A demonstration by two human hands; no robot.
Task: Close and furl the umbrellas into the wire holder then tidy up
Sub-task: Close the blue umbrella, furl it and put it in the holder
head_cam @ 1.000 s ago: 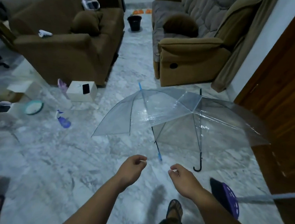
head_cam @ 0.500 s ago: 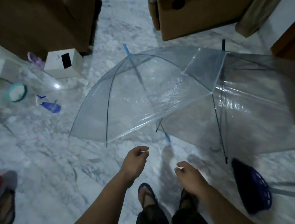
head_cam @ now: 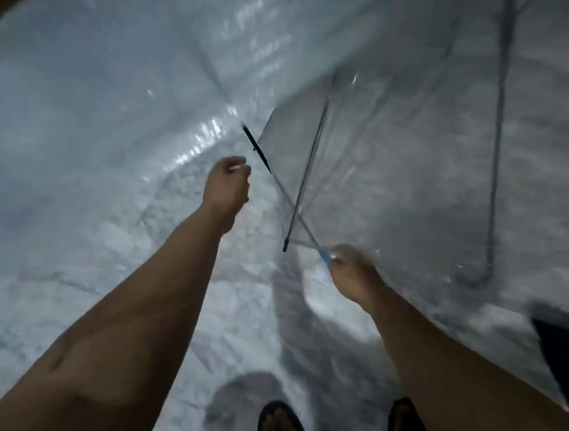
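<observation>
The right hand (head_cam: 353, 276) is curled around the blue handle (head_cam: 324, 255) of a clear umbrella (head_cam: 114, 97), fingers wrapped over its lower end, though blur hides exactly how they lie. From that grip the thin shaft (head_cam: 287, 202) runs up and to the left, ending in a dark sleeve (head_cam: 256, 149) near the middle of the picture. The open transparent canopy spreads over the upper left, with the marbled floor (head_cam: 64, 282) showing through it.

The left hand (head_cam: 227, 186) hangs just left of the shaft, apart from it, its fingers loosely curled with thumb and forefinger close together (whether anything sits between them cannot be told).

A second clear umbrella (head_cam: 453, 161) lies open to the right, overlapping the first; one dark rib (head_cam: 307, 172) slants down to a tip just beside the blue handle, and its own dark shaft (head_cam: 497, 148) stands near the right edge. A dark object (head_cam: 566, 360) shows at the far right edge. Two sandalled feet (head_cam: 285, 428) stand on the floor at the bottom
</observation>
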